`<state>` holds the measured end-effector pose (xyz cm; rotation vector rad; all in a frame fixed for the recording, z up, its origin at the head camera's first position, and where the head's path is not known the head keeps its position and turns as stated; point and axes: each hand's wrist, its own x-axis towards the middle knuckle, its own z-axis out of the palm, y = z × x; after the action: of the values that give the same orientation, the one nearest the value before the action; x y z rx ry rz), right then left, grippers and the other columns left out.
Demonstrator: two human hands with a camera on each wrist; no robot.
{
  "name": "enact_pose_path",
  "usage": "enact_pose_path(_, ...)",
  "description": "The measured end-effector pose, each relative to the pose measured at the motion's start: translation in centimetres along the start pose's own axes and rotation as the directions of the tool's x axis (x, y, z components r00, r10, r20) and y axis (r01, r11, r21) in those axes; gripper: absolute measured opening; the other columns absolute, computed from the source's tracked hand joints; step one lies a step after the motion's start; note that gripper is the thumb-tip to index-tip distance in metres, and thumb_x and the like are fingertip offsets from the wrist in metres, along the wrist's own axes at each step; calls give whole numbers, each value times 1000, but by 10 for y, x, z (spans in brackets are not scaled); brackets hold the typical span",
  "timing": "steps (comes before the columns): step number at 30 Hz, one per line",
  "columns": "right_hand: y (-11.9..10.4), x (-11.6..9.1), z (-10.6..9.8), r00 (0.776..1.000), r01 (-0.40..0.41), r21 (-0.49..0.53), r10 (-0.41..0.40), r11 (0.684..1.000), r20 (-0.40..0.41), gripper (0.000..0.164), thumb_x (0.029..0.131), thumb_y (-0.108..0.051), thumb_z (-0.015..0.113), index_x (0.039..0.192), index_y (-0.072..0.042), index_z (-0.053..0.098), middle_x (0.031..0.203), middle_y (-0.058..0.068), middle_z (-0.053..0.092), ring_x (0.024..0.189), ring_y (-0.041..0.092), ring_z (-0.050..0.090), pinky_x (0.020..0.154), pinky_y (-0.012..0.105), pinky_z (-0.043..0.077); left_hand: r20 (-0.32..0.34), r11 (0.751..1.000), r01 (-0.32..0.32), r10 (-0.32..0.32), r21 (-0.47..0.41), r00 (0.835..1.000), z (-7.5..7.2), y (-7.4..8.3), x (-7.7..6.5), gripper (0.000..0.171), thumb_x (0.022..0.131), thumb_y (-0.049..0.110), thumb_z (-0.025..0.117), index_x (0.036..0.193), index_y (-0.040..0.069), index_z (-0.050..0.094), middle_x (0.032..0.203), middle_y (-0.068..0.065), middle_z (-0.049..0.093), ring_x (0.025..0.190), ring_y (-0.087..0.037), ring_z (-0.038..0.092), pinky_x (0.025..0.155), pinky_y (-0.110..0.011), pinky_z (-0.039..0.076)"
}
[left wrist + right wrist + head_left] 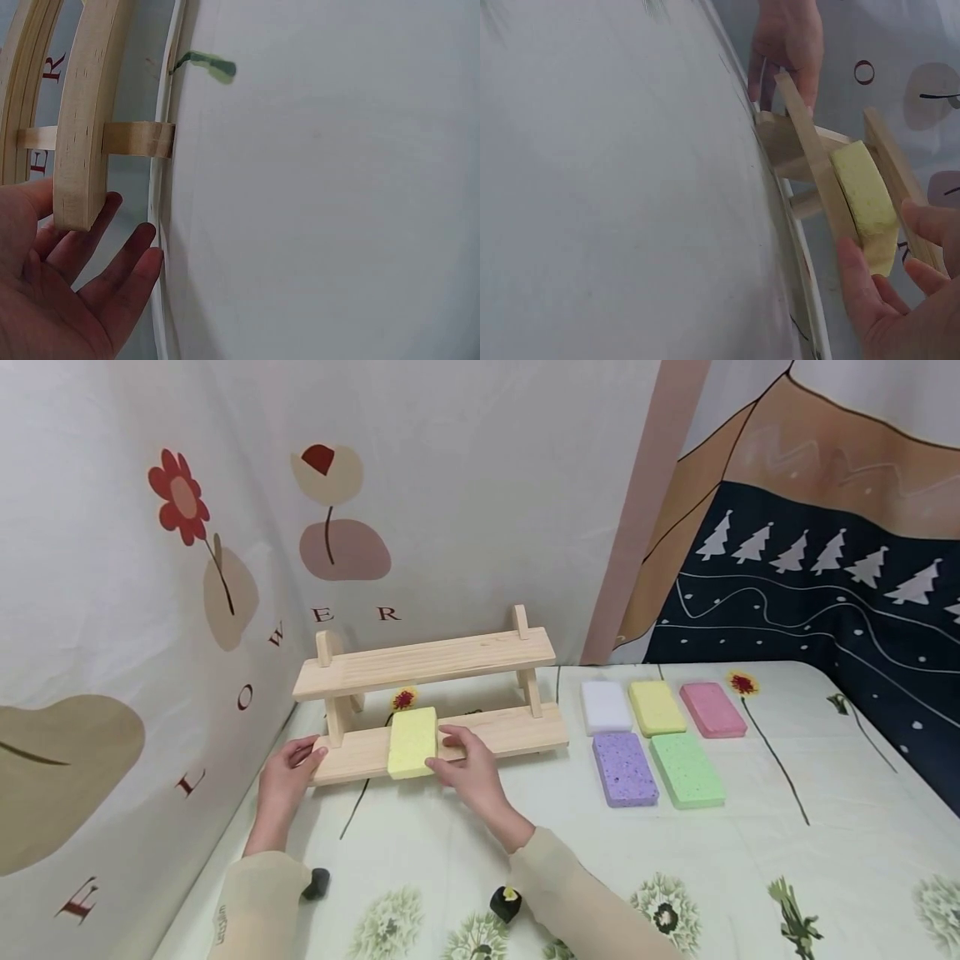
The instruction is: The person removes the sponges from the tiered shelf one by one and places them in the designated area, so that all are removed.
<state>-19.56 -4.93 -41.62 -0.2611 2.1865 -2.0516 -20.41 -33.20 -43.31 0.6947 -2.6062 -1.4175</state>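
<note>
A two-tier wooden shelf (442, 662) stands against the cloth backdrop. On its lower board lies a yellow sponge (412, 743), left of the middle, its near end jutting a little past the front edge. My right hand (474, 777) holds this sponge by its right side, thumb at the near corner; the right wrist view shows the sponge (866, 202) between the two boards. At the lower board's left end, my left hand (283, 781) grips the wood. In the left wrist view, the thumb and index finger meet the board end (79, 150) while the other fingers spread beyond it.
Right of the shelf lie a white sponge (606, 707), another yellow sponge (657, 707), a pink sponge (712, 710), a purple sponge (625, 770) and a green sponge (687, 770). Printed cloth (450, 510) hangs close behind and left of the shelf.
</note>
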Motion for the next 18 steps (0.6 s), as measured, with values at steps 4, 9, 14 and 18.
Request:
enact_pose_path(4, 16, 10, 3, 1000, -3, -9, 3, 1000, -29, 50, 88, -1, 72, 135, -9, 58, 126, 18, 60, 83, 16, 67, 73, 31, 63, 2, 1000, 0, 0, 1, 1000, 2, 2, 1, 51, 103, 32, 56, 146, 8, 48, 149, -21, 50, 137, -37, 50, 110, -49, 44)
enact_pose_path(9, 13, 4, -6, 1000, 10, 5, -10, 1000, -8, 43, 89, 3, 69, 130, -4, 61, 125, 21, 63, 91, 22, 70, 78, 33, 63, 5, 1000, -5, 5, 3, 1000, 3, 2, 3, 51, 103, 34, 55, 147, 8, 47, 150, -21, 49, 138, -38, 49, 111, -50, 44)
enact_pose_path(14, 10, -2, -26, 1000, 12, 6, -12, 1000, 20, 38, 89, 4, 66, 127, -1, 62, 125, 22, 63, 99, 30, 72, 79, 32, 62, 4, 1000, -11, 11, 1, 1000, 2, 1, 3, 52, 103, 34, 54, 147, 7, 47, 150, -21, 49, 138, -38, 49, 111, -50, 44)
enact_pose_path(18, 8, -10, -48, 1000, -3, 10, 2, 1000, 29, 37, 91, 4, 64, 127, 0, 62, 126, 22, 62, 100, 27, 71, 80, 32, 62, 13, 1000, -13, 13, 8, 1000, -1, -3, 3, 53, 103, 35, 53, 147, 6, 46, 150, -23, 48, 137, -38, 49, 110, -50, 44)
